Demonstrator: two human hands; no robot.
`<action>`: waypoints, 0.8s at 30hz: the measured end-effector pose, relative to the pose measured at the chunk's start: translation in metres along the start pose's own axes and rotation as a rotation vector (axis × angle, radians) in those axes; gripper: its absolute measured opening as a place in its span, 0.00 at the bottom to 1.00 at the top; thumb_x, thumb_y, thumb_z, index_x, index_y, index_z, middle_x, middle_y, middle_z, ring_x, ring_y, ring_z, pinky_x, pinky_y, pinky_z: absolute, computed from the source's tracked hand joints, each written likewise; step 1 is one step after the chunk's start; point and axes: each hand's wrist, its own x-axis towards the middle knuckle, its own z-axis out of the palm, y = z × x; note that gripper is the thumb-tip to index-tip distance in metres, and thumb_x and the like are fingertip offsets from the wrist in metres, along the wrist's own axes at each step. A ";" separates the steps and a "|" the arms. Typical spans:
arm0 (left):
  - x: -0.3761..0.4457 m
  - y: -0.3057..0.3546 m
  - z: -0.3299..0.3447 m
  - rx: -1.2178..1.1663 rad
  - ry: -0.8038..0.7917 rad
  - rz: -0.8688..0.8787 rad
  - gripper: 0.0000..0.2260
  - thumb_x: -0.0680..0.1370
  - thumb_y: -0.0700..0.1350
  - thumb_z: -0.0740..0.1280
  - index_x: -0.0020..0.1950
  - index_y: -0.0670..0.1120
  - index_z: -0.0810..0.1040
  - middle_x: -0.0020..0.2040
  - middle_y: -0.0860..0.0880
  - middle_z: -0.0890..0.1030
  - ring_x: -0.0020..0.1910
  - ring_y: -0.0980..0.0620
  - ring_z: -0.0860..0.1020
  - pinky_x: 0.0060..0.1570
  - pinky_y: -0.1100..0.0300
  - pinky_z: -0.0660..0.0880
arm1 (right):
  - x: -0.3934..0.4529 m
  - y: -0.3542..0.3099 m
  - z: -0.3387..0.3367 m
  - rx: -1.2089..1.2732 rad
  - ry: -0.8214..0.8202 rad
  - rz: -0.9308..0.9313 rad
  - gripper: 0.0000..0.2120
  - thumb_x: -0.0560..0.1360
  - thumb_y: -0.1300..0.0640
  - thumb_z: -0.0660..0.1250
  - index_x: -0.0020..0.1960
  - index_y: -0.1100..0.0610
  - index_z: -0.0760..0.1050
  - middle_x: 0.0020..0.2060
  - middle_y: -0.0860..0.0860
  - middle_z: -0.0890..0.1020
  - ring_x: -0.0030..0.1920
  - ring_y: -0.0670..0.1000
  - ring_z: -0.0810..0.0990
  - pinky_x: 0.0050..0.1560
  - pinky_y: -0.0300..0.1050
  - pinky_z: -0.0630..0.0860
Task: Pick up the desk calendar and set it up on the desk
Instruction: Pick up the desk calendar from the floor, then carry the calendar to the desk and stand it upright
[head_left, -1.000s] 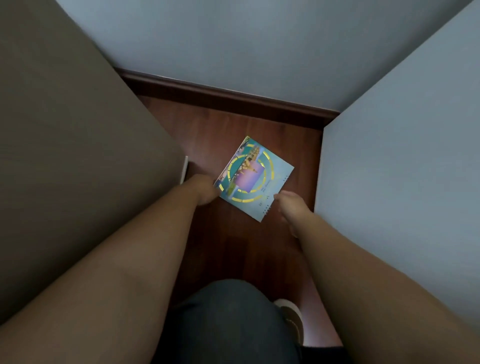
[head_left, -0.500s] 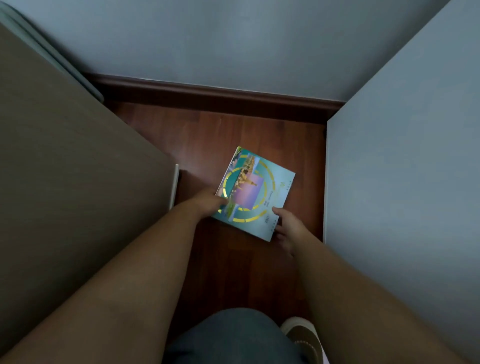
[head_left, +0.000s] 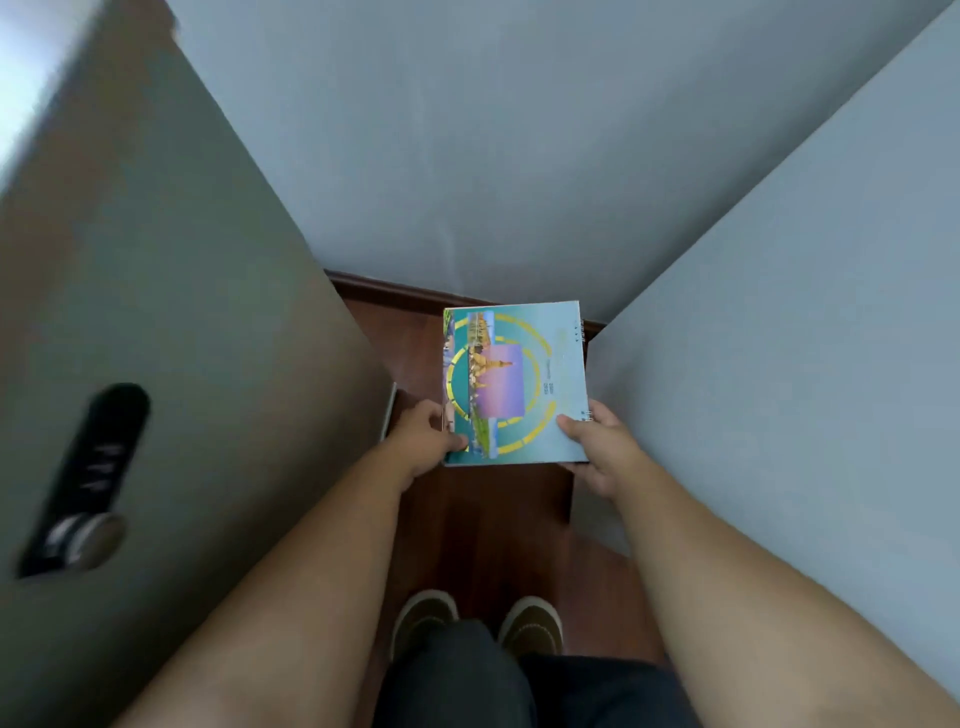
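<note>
Two brown shoes (head_left: 478, 626) and dark trousers (head_left: 498, 686) are seen at the bottom edge, the trousers cut off by the frame. Both bare forearms are extended forward from the lower corners. Left hand (head_left: 423, 441) is clamped on the lower left corner of the desk calendar (head_left: 514, 384), thumb on the cover, fingers hidden underneath. Right hand (head_left: 602, 447) is clamped on the lower right corner, thumb on top, fingers mostly hidden below. Calendar is held closed and flat, off the wooden floor (head_left: 493, 519), spiral binding along its right edge, cover print too small to be read. A grey cabinet (head_left: 171, 312) with a blurred black lock panel (head_left: 88, 478) is seen at left, a pale panel (head_left: 805, 338) at right, grey wall (head_left: 467, 130) and dark baseboard (head_left: 389, 288) behind.
</note>
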 end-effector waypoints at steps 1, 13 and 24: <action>-0.025 0.019 -0.006 -0.029 0.024 0.032 0.21 0.70 0.38 0.74 0.59 0.46 0.69 0.54 0.46 0.75 0.49 0.50 0.75 0.45 0.58 0.74 | -0.025 -0.013 -0.002 0.001 0.000 -0.016 0.20 0.76 0.65 0.65 0.66 0.53 0.71 0.54 0.52 0.82 0.44 0.50 0.81 0.40 0.46 0.77; -0.308 0.256 -0.134 -0.010 0.294 0.414 0.20 0.73 0.46 0.69 0.64 0.55 0.73 0.42 0.47 0.80 0.39 0.46 0.81 0.41 0.56 0.78 | -0.321 -0.150 -0.021 -0.031 -0.318 -0.074 0.18 0.76 0.66 0.64 0.59 0.46 0.74 0.47 0.50 0.82 0.44 0.51 0.80 0.41 0.45 0.74; -0.511 0.211 -0.269 -0.161 0.253 0.231 0.09 0.76 0.43 0.69 0.53 0.40 0.76 0.46 0.43 0.82 0.39 0.48 0.81 0.36 0.58 0.81 | -0.467 -0.253 0.110 -0.021 -0.210 -0.539 0.22 0.70 0.66 0.71 0.58 0.54 0.67 0.53 0.53 0.72 0.53 0.51 0.72 0.52 0.41 0.68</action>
